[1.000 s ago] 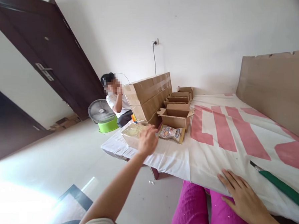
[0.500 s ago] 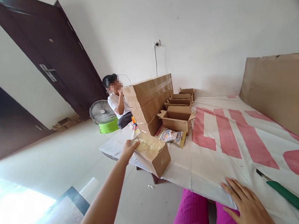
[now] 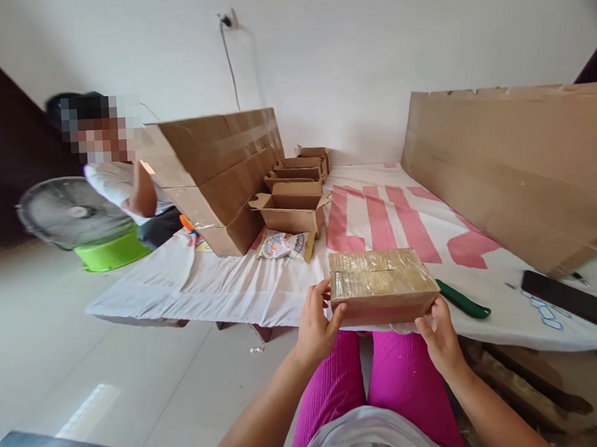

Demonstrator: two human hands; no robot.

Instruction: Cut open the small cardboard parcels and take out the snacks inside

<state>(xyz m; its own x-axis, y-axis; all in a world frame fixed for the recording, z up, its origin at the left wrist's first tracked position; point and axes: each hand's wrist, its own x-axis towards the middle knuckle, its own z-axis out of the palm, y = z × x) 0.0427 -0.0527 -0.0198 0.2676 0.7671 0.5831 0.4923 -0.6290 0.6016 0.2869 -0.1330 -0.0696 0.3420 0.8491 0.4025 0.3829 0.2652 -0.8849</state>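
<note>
A closed cardboard box [image 3: 382,286] with clear tape across its top sits at the table's near edge, just above my lap. My left hand [image 3: 320,322] grips its left end, with the thumb on the front face. At the right end, my right hand [image 3: 438,329] holds the lower corner between thumb and fingers. Right behind the box, partly hidden by it, lies a green-handled cutter [image 3: 463,300]. A printed plastic packet [image 3: 285,245] rests farther back, in front of an open cardboard box [image 3: 295,217].
Stacked taped boxes [image 3: 225,167] stand at the left, with several open boxes beside them. A large cardboard sheet [image 3: 506,166] leans at the right, near a black flat object [image 3: 573,299]. A person [image 3: 126,186] crouches by a fan [image 3: 72,212] beyond the table's left end.
The taped box has moved right, from the table's left corner to in front of me. My right hand has left the tablecloth and now holds the box too. The view has turned right.
</note>
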